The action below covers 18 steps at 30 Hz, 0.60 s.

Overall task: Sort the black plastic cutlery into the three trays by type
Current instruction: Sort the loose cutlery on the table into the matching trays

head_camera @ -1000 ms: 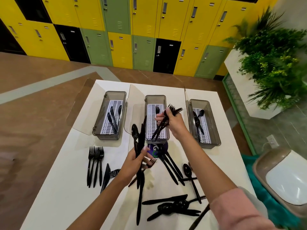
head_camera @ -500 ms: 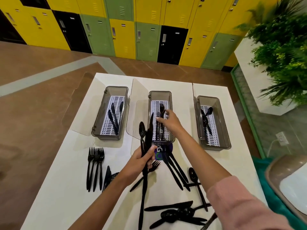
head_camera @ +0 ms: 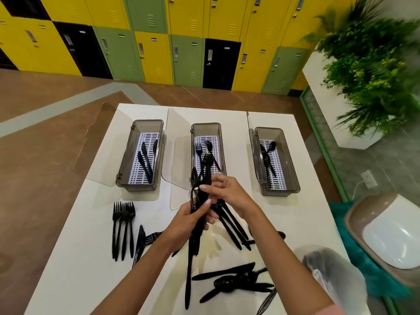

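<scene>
Right hand (head_camera: pixel 228 193) having returned from the middle tray (head_camera: pixel 221 146) to the cutlery bundle (head_camera: pixel 189 269).
Left hand (head_camera: pixel 189 221) is gripping the bundle above the table (head_camera: pixel 68 258), fingers curled round it; the right fingertips are pinching a piece near its top. Forks (head_camera: pixel 205 146) are lying in the middle tray, knives (head_camera: pixel 145 160) in the left tray (head_camera: pixel 127 155), spoons (head_camera: pixel 268 155) in the right tray (head_camera: pixel 288 164).

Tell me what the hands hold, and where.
Left hand grips a cutlery bundle around its handles' middle; right hand pinches the same bundle higher up.
</scene>
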### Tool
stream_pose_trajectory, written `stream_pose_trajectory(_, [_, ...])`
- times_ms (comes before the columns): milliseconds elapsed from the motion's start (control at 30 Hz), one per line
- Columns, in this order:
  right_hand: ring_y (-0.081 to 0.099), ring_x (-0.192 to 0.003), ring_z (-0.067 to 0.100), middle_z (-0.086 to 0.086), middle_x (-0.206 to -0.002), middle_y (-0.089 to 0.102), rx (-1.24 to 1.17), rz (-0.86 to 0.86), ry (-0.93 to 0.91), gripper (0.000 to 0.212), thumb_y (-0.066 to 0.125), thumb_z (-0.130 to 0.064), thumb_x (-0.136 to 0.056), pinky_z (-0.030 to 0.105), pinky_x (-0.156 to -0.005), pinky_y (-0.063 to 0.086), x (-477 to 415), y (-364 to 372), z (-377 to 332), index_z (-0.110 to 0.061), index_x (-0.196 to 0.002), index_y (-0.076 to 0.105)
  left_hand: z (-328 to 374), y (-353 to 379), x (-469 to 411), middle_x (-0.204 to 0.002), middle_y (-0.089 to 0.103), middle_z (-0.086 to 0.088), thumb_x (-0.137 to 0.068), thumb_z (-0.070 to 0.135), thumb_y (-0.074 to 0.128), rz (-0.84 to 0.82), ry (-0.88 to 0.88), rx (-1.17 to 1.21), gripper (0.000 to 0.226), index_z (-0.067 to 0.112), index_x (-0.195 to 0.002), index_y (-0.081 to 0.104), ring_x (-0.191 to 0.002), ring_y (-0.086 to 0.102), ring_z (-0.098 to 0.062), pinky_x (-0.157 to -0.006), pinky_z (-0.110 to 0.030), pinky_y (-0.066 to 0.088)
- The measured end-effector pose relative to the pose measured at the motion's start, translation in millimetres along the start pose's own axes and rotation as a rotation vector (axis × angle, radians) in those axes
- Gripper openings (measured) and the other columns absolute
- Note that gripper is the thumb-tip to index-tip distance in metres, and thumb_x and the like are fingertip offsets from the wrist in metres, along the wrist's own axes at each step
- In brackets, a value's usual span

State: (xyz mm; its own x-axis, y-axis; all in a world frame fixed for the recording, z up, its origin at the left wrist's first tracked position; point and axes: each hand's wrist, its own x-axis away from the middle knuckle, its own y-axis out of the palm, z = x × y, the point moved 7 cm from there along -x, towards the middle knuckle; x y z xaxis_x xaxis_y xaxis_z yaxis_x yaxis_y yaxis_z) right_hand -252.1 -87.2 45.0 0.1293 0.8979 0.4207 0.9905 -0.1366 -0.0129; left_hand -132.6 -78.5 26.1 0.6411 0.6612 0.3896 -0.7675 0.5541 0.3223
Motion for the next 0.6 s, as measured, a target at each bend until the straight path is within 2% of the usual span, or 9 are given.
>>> stream_pose_trajectory(67, [0.056,-0.058,0.012,0.001,-0.071,0.059,-0.033,0.003,-0.029,0.024,0.077,-0.02,-0.08,0.033,-0.068,0.046,5.1,-1.0,0.2,-0.013,-0.091,0.057,-1.1,2.7,4.0,-0.079,0.067,-0.01,-0.092,0.031,0.053,-0.017,-0.008,-0.02,0.032,0.008,-0.112,0.062,-0.066,0.061,-0.013,-0.06,-0.023,0.048])
stream_pose_trajectory(133, [0.057,-0.063,0.016,0.013,-0.081,0.061,-0.068,0.0,-0.039,0.024,0.074,-0.015,-0.082,0.024,-0.065,0.052,10.0,-1.2,1.7,-0.002,-0.097,0.059,-2.4,6.2,8.4,-0.083,0.066,-0.01,-0.094,0.03,0.051,-0.038,-0.008,-0.044,0.031,0.008,-0.113,0.061,-0.068,0.061,-0.013,-0.061,-0.024,0.047])
stream_pose_trajectory(233, [0.059,-0.064,0.021,0.022,-0.092,0.064,-0.098,0.008,-0.058,0.033,0.071,-0.013,-0.085,0.024,-0.063,0.052,16.6,-2.2,5.4,0.007,-0.108,0.059,-7.5,10.6,15.0,-0.085,0.066,-0.008,-0.097,0.028,0.048,-0.066,-0.027,-0.058,0.03,0.008,-0.116,0.059,-0.069,0.062,-0.012,-0.062,-0.022,0.049])
stream_pose_trajectory(333, [0.069,-0.074,0.018,0.016,-0.096,0.069,-0.154,0.021,-0.072,0.018,0.066,-0.008,-0.087,0.019,-0.065,0.054,23.0,-6.4,9.4,-0.001,-0.103,0.063,-12.0,13.8,21.9,-0.087,0.067,-0.006,-0.097,0.027,0.048,-0.093,-0.043,-0.07,0.029,0.009,-0.119,0.058,-0.072,0.063,-0.012,-0.062,-0.023,0.05])
stream_pose_trajectory(400, [0.069,-0.078,0.019,0.015,-0.097,0.07,-0.171,0.013,-0.073,0.016,0.066,-0.008,-0.088,0.02,-0.067,0.054,27.3,-8.3,12.3,-0.006,-0.103,0.062,-13.7,15.1,25.3,-0.088,0.067,-0.005,-0.097,0.025,0.049,-0.091,-0.04,-0.106,0.028,0.009,-0.118,0.057,-0.071,0.062,-0.012,-0.06,-0.022,0.05])
stream_pose_trajectory(500, [0.067,-0.092,0.021,0.01,-0.106,0.068,-0.135,0.068,-0.035,0.032,0.068,-0.016,-0.088,0.025,-0.075,0.055,34.1,-9.1,19.6,-0.011,-0.115,0.054,-17.0,13.8,26.1,-0.087,0.066,-0.005,-0.098,0.024,0.05,-0.019,-0.015,-0.215,0.024,0.009,-0.116,0.056,-0.066,0.06,-0.01,-0.056,-0.021,0.045])
stream_pose_trajectory(600, [0.059,-0.095,0.009,0.001,-0.11,0.061,0.045,0.263,-0.102,0.041,0.069,-0.032,-0.086,0.014,-0.075,0.05,46.8,-12.1,17.1,-0.017,-0.119,0.051,-19.8,7.7,24.8,-0.084,0.066,-0.004,-0.098,0.021,0.05,0.085,0.019,-0.301,0.019,0.01,-0.113,0.053,-0.06,0.057,-0.007,-0.052,-0.019,0.042])
